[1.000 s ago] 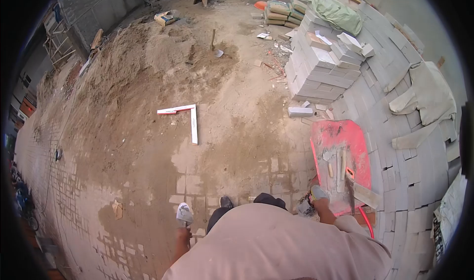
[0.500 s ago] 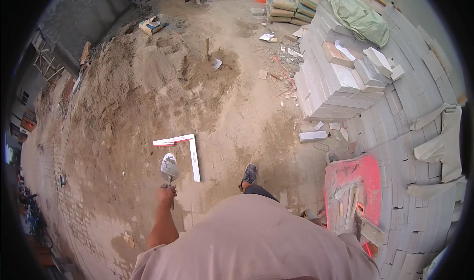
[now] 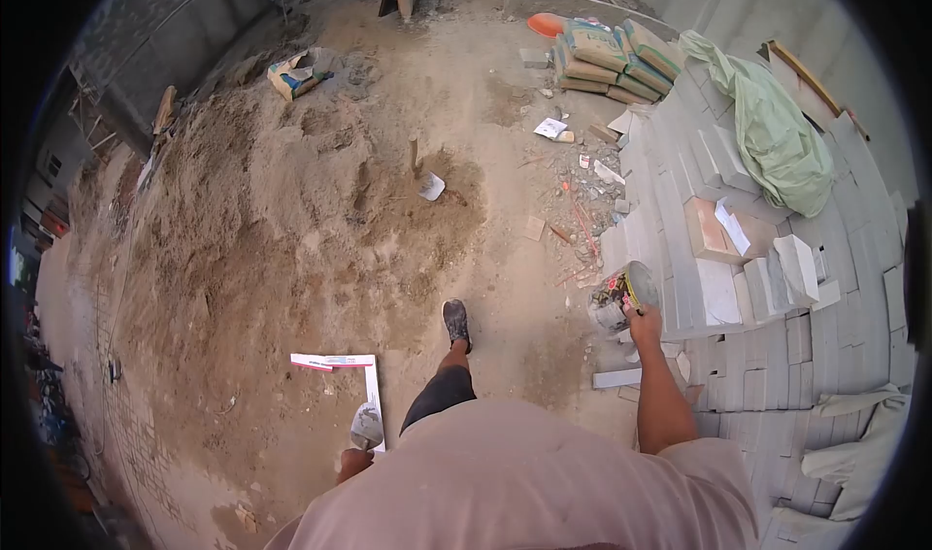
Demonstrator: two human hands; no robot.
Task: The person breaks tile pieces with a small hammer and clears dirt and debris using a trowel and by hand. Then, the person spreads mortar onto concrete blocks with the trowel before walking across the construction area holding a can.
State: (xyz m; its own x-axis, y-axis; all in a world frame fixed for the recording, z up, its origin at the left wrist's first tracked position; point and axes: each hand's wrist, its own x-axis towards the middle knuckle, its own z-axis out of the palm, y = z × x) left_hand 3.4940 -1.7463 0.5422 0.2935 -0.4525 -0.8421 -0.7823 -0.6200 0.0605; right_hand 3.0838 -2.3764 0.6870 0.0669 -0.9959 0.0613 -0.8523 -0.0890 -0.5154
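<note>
My left hand (image 3: pixel 353 463), low in the head view, is closed around the handle of a trowel (image 3: pixel 366 424) whose blade is smeared with grey. The blade overlaps an L-shaped white strip (image 3: pixel 373 387) with red edging that lies on the ground. Out to the right, my right hand (image 3: pixel 643 325) grips the rim of a printed bucket (image 3: pixel 612 302) stained with grey. The bucket hangs tilted beside the stack of pale blocks (image 3: pixel 680 249); its contents cannot be made out.
A sand heap (image 3: pixel 262 220) spreads across the left, with a shovel (image 3: pixel 432 187) standing near it. Cement bags (image 3: pixel 616 55) are piled at the back right. A green sheet (image 3: pixel 777 133) drapes over the blocks, and rubble (image 3: pixel 582 220) lies along the stack's foot.
My right hand has come into view with the bucket. I have stepped forward, so the white strip and block stack sit nearer me. The red wheelbarrow has left view; the trowel is lower.
</note>
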